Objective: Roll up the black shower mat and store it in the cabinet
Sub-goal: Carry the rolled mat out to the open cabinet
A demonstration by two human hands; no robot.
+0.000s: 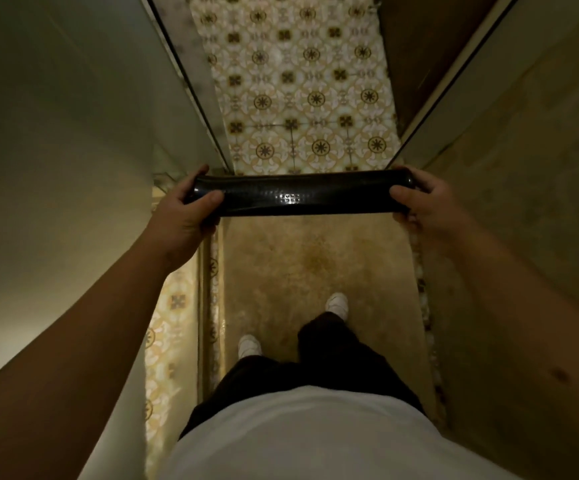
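The black shower mat point(298, 195) is rolled into a long glossy tube and held level in the air in front of me, well above the floor. My left hand point(186, 216) grips its left end, thumb on top. At the other end my right hand point(426, 209) is closed around the roll. No cabinet can be told apart in this view.
I stand on a plain beige floor strip point(315, 265) in a narrow passage, white shoes point(338, 304) below. Patterned floor tiles point(298, 81) lie ahead. A pale wall or panel point(56, 150) closes the left side, a mottled wall point(523, 168) the right, with a brown door point(426, 46) ahead right.
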